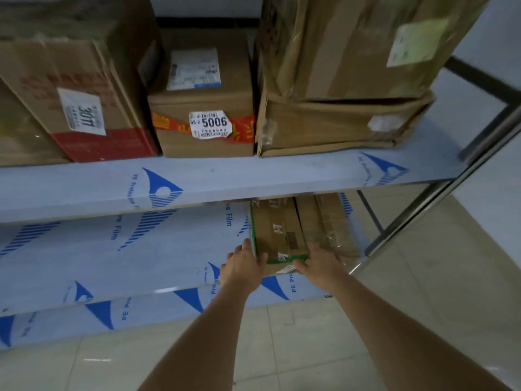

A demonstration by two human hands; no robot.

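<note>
Left hand, right hand grip green-edged carton (print perhaps "H") under "5006" box.

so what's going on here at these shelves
A person has both hands on a green-edged cardboard box at the front of the lower shelf. The left hand grips its left side and the right hand its right front corner. A taped brown parcel lies right beside it. The upper shelf carries bigger cartons, one labelled 5006. Whether the box is going in or coming out cannot be told.

Brown carton edged green; shelf film blue-patterned.
</note>
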